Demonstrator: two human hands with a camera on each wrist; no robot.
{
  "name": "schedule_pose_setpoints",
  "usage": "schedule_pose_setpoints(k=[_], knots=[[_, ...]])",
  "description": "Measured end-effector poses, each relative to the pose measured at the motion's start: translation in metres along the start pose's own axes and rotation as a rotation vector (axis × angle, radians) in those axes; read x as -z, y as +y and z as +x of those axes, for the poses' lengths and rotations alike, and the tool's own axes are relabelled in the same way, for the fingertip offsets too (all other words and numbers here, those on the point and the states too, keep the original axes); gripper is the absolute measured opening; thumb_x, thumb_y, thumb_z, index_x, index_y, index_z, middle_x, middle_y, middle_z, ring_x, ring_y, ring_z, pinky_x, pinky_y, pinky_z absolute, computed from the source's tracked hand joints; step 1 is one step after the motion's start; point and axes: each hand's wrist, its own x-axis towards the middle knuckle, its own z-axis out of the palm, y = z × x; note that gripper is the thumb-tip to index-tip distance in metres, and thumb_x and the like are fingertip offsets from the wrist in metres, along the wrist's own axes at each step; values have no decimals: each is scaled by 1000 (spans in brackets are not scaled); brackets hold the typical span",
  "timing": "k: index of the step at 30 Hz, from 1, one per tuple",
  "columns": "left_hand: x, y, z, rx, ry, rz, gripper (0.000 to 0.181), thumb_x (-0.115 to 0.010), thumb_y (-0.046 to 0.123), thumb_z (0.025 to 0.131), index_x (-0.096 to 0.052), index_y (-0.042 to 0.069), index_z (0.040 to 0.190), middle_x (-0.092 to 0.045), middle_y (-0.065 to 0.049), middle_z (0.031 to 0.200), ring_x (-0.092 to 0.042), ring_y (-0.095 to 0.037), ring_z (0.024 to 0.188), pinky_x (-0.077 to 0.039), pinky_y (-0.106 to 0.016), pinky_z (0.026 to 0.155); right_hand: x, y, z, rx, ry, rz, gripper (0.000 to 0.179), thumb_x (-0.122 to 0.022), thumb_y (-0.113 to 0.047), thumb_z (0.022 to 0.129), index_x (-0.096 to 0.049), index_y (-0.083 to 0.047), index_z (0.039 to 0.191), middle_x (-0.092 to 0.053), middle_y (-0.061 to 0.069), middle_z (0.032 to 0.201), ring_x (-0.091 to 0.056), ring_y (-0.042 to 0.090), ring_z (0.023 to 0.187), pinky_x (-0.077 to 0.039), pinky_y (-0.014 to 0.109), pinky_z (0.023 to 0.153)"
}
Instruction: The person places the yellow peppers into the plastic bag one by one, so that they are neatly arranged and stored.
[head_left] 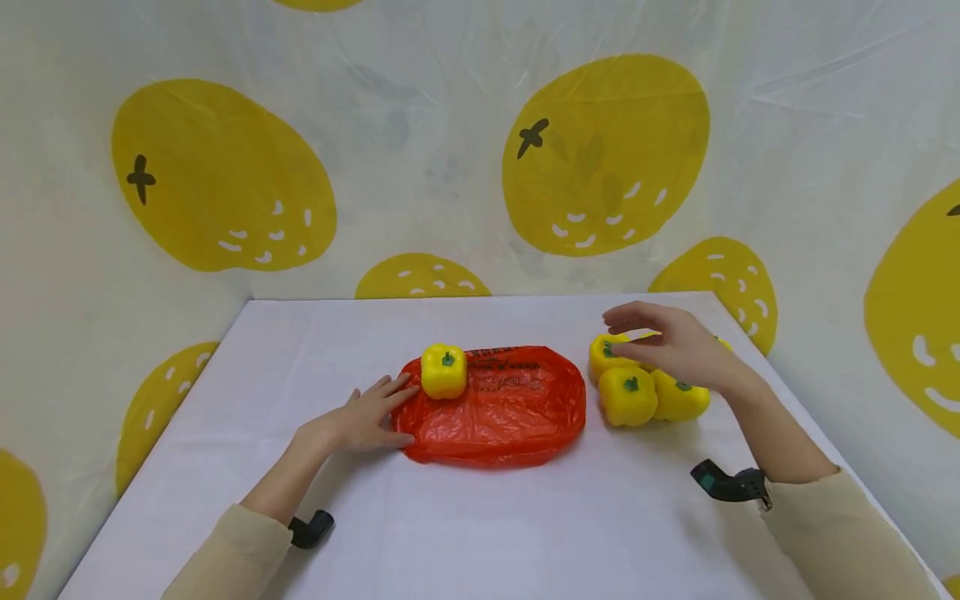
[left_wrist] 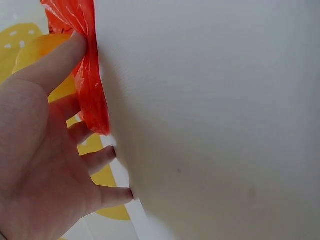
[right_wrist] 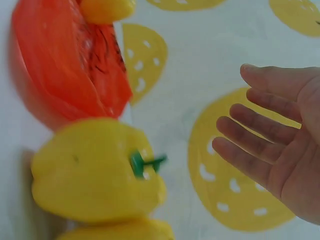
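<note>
A red plastic bag [head_left: 510,425] with dark print lies spread on the white-covered table, and one yellow bell pepper [head_left: 442,379] sits on its left part. My left hand [head_left: 363,419] rests at the bag's left edge, fingers spread and straight. In the left wrist view, that hand's thumb [left_wrist: 60,60] touches the red plastic. To the right of the bag, several yellow bell peppers [head_left: 628,402] stand grouped, partly hidden behind my right hand [head_left: 678,343]. This hand hovers over them with relaxed fingers and holds nothing; the right wrist view shows a pepper [right_wrist: 95,170] apart from its fingers.
The white tablecloth [head_left: 480,533] covers the table. Behind and along the sides hangs a pale curtain [head_left: 420,150] printed with large yellow fruit. A black device [head_left: 727,483] is strapped at the right wrist, another [head_left: 313,528] at the left.
</note>
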Motion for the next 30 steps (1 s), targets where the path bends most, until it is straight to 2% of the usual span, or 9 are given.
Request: schedule_pose_setpoints(k=[7, 9, 11, 13, 15, 18, 22, 26, 30], knots=[[0, -1, 2, -1, 0, -3, 88, -74, 49, 90, -35, 14, 161, -21, -14, 169, -11, -46, 153, -9, -79, 111, 39, 31, -27, -139, 149, -48, 46, -68, -22, 101, -56, -2, 141, -60, 17, 136, -58, 5, 113, -44, 4, 85], [0, -1, 2, 2, 2, -4, 88, -74, 48, 90, -35, 14, 161, -21, -14, 168, -12, -46, 153, -10, -79, 111, 47, 38, -33, -191, 172, -73, 48, -68, -26, 101, -56, -3, 142, -59, 17, 138, -59, 9, 113, -44, 3, 82], [1, -1, 2, 2, 4, -2, 88, -75, 49, 90, -36, 14, 161, -21, -14, 168, -12, -46, 153, -10, -79, 111, 53, 46, -37, -232, 182, -98, 51, -69, -30, 101, -55, -4, 142, -58, 18, 140, -61, 21, 117, -44, 3, 80], [1, -1, 2, 1, 6, -7, 88, -75, 48, 90, -36, 14, 161, -22, -15, 168, -12, -46, 153, -10, -79, 111, 57, 54, -41, -261, 170, -115, 53, -70, -30, 100, -54, -3, 143, -54, 22, 142, -57, 36, 122, -53, 18, 88], [0, -1, 3, -3, 5, -9, 88, -75, 48, 90, -36, 14, 160, -21, -15, 168, -12, -46, 152, -10, -80, 111, 60, 65, -44, -289, 142, -120, 56, -70, -29, 100, -51, -1, 145, -48, 27, 146, -51, 48, 125, -54, 40, 97], [-1, -2, 3, -6, 8, -12, 87, -76, 46, 89, -37, 14, 160, -22, -14, 168, -14, -47, 152, -11, -81, 110, 62, 80, -48, -335, 81, -110, 63, -71, -27, 99, -43, 0, 149, -35, 34, 152, -41, 59, 129, -38, 71, 102], [-2, -1, 3, -5, 15, -11, 86, -77, 45, 89, -38, 14, 159, -22, -14, 168, -15, -47, 152, -12, -81, 109, 64, 96, -54, -399, 21, -94, 74, -73, -23, 97, -33, 1, 154, -22, 39, 157, -29, 65, 134, -31, 80, 100], [-2, -1, 3, -7, 16, -11, 87, -77, 46, 89, -38, 14, 159, -22, -14, 168, -15, -47, 152, -12, -81, 109, 66, 109, -57, -424, -3, -74, 81, -74, -22, 96, -27, 1, 157, -18, 41, 157, -20, 64, 139, -26, 82, 99], [-2, -2, 3, -9, 17, -6, 87, -77, 47, 89, -38, 14, 159, -22, -14, 168, -15, -47, 152, -12, -81, 109, 66, 117, -61, -441, -11, -64, 84, -73, -25, 96, -24, 2, 158, -18, 43, 156, -19, 64, 140, -25, 83, 99]])
